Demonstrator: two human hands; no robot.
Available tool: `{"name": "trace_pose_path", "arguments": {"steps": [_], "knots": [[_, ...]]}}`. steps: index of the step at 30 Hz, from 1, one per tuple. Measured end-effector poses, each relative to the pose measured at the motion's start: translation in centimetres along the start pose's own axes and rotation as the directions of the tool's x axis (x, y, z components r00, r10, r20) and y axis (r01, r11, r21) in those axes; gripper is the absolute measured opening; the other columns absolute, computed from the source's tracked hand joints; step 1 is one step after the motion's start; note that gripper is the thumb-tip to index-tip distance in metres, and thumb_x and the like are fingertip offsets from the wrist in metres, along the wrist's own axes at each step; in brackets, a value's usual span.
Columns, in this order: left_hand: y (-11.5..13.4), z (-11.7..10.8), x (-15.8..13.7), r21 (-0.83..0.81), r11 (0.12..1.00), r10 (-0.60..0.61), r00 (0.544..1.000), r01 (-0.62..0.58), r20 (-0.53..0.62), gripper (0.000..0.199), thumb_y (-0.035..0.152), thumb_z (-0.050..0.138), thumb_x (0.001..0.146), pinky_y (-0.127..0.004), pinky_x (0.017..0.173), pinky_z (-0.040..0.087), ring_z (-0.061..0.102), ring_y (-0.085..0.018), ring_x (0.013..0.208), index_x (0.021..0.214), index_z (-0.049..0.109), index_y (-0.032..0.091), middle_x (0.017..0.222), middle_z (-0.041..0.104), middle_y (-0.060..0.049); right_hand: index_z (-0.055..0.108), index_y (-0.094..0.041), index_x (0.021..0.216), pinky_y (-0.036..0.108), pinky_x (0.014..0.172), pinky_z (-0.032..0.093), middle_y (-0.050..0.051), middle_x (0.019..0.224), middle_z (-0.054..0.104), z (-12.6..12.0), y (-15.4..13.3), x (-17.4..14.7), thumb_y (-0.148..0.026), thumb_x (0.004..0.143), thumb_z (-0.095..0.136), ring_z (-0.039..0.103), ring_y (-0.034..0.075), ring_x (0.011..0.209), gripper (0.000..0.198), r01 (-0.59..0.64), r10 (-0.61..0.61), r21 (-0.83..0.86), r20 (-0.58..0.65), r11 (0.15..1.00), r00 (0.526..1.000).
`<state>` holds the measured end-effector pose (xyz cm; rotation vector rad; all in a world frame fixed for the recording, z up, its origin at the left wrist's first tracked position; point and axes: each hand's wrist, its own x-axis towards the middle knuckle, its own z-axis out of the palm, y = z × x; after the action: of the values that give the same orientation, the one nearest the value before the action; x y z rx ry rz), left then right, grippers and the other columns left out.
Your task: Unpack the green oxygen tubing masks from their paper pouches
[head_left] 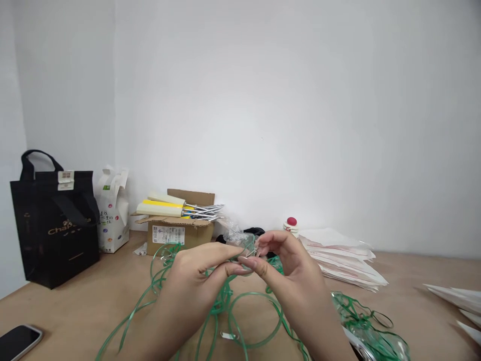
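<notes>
In front of me, my left hand and my right hand meet at the fingertips. Between them they pinch a small clear, green-tinted plastic piece, which looks like part of a soft face mask. A thin shiny strip shows at its edge, by my right fingers; the rest is covered by my fingers. Green plastic tubing lies in loose loops on the table beneath both hands. Right of my right forearm rests a clear plastic mask with green straps.
A cardboard box of long-shafted tools with yellow and cream handles stands behind. Left are a black bag, a white printed bag and a phone. A red-capped bottle and white paper packets sit at back right.
</notes>
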<state>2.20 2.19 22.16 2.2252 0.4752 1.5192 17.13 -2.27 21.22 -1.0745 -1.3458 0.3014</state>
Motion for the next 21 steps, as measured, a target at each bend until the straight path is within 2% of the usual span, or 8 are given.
{"name": "trace_pose_path", "arguments": {"steps": [8, 15, 21], "knots": [[-0.8, -0.3, -0.2, 0.113, 0.992, 0.061, 0.998, -0.061, 0.006, 0.025, 0.004, 0.061, 0.074, -0.008, 0.067, 0.049, 0.068, -0.007, 0.073, 0.086, 0.072, 0.023, 0.081, 0.074, 0.006, 0.051, -0.023, 0.081, 0.028, 0.068, 0.044, -0.002, 0.079, 0.052, 0.6, 0.6, 0.7, -0.026, 0.072, 0.068, 0.052, 0.014, 0.077, 0.020, -0.030, 0.023, 0.111, 0.060, 0.993, 0.998], [-1.6, -0.2, -0.3, 0.244, 0.964, 0.129, 0.989, -0.108, -0.075, 0.025, 0.005, 0.058, 0.075, -0.009, 0.067, 0.051, 0.069, -0.009, 0.074, 0.090, 0.072, 0.019, 0.085, 0.075, 0.003, 0.050, -0.022, 0.079, 0.033, 0.071, 0.042, -0.002, 0.078, 0.052, 1.3, 1.0, 1.0, -0.029, 0.068, 0.069, 0.051, 0.016, 0.077, 0.023, 0.005, -0.004, 0.050, -0.026, 0.999, 1.000], [-1.5, 0.0, 0.0, 0.254, 0.966, 0.081, 0.992, -0.053, -0.101, 0.023, 0.002, 0.059, 0.073, -0.008, 0.065, 0.051, 0.070, -0.009, 0.072, 0.085, 0.073, 0.017, 0.080, 0.075, 0.004, 0.048, -0.023, 0.081, 0.033, 0.072, 0.042, -0.002, 0.079, 0.051, 1.6, 1.4, 0.9, -0.030, 0.071, 0.068, 0.052, 0.016, 0.078, 0.023, 0.034, -0.035, -0.007, -0.050, 0.999, 0.998]]}}
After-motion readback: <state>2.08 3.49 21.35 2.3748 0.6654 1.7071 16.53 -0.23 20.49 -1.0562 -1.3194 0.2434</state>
